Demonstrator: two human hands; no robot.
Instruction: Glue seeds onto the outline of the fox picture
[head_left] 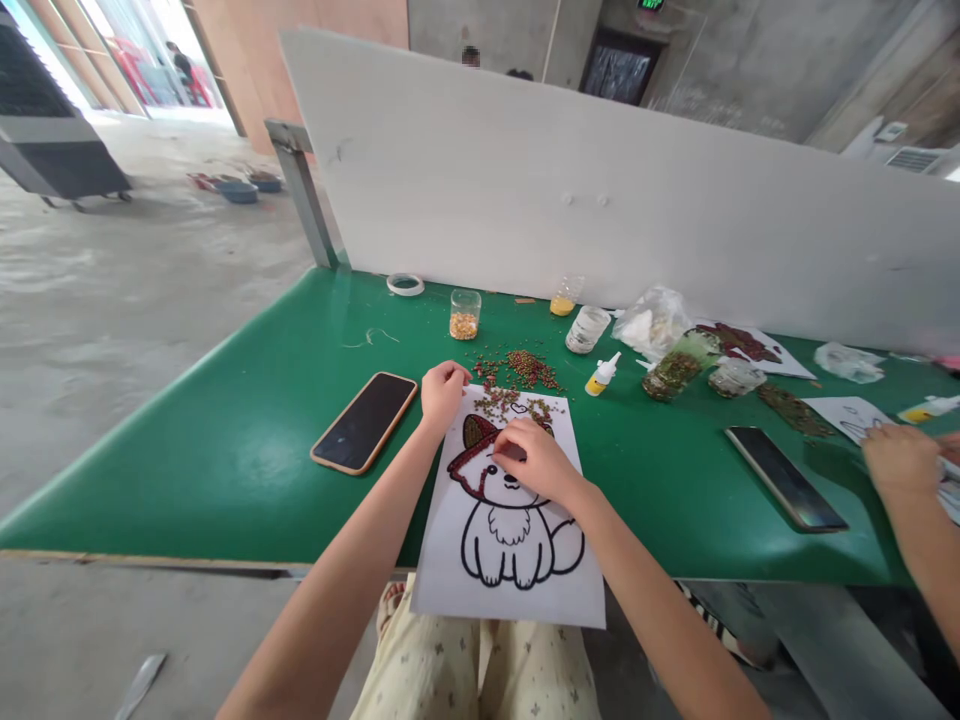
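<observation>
A white sheet point(442, 570) with a black-outlined cartoon animal lies over the table's front edge. Red and brown seeds cover parts of the drawn head and ears. My left hand point(444, 392) rests at the sheet's upper left corner, fingers curled together; what they hold, if anything, is hidden. Over the drawn face, my right hand point(534, 458) has its thumb and fingertips pinched together, on something too small to make out. Loose mixed seeds point(529, 368) are heaped just beyond the sheet's top edge, and more are scattered on its upper part.
On the green table point(247, 430), a phone point(364, 422) lies left of the sheet. A cup of yellow kernels point(465, 318), a glue bottle point(602, 375) and a jar of seeds point(679, 368) stand beyond. Another phone point(784, 478) and another person's hand point(902, 460) are at right.
</observation>
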